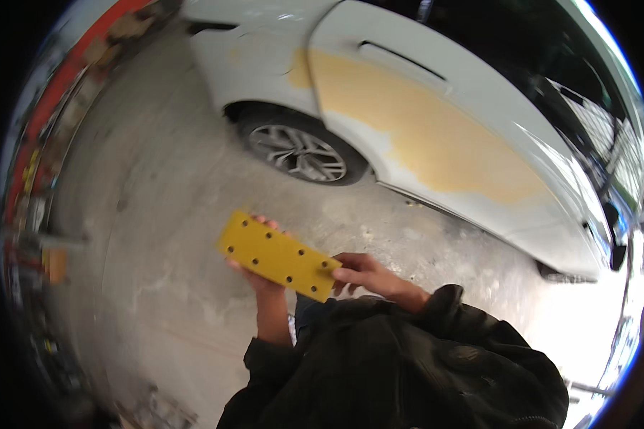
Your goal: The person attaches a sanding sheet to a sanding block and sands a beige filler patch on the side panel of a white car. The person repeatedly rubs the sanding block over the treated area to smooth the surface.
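A long yellow sanding block (279,256), its flat face dotted with several dark holes, is held in front of my body above the floor. My left hand (262,281) grips it from underneath, with fingertips showing past its far edge and most of the palm hidden. At the block's right end, my right hand (368,274) pinches the corner, thumb on the face and fingers behind. Beyond stands a white car (272,75) whose door carries a broad patch of yellowish body filler (436,136).
The car's wheel (298,152) rests on the grey concrete floor (157,186) ahead of me. Along the left side run a red edge (54,100) and cluttered shelving with boxes, including an orange-brown box (56,265). Bright light falls on the floor at the right.
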Motion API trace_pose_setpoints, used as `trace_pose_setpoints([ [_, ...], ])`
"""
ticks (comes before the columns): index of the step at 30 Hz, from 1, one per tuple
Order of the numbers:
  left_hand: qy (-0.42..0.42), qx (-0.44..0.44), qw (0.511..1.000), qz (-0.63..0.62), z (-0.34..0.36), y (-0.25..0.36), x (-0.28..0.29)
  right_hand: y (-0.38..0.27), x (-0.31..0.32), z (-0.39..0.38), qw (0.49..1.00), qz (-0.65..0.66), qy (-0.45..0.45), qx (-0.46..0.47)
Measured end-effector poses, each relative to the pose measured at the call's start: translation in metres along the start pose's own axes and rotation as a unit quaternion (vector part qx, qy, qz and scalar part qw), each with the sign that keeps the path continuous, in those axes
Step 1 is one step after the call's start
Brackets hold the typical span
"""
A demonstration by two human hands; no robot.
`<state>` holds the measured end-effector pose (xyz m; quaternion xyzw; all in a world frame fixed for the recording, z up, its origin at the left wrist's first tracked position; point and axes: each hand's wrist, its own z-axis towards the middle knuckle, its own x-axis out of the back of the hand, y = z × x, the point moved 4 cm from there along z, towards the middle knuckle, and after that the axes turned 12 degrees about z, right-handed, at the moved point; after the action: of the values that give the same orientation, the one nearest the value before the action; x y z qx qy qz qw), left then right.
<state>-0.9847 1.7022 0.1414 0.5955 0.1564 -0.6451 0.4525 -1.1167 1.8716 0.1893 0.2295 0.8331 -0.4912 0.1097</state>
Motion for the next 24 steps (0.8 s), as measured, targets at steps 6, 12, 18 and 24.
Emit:
trace_pose_setpoints([
  [6,-0.064,0.106,0.992,0.011,0.086,-0.009,0.004,-0.004,0.003,0.048,0.994,0.07,0.064,0.052],
  [12,-0.127,0.277,0.941,0.147,0.143,-0.071,-0.015,-0.014,0.053,0.025,0.888,0.331,0.282,0.151],
  [18,-0.159,0.344,0.903,0.201,0.162,-0.155,-0.042,-0.003,0.13,-0.027,0.75,0.489,0.229,0.381],
  [24,-0.152,0.372,0.882,0.245,0.16,-0.218,-0.075,-0.026,0.146,-0.03,0.625,0.442,0.327,0.553],
])
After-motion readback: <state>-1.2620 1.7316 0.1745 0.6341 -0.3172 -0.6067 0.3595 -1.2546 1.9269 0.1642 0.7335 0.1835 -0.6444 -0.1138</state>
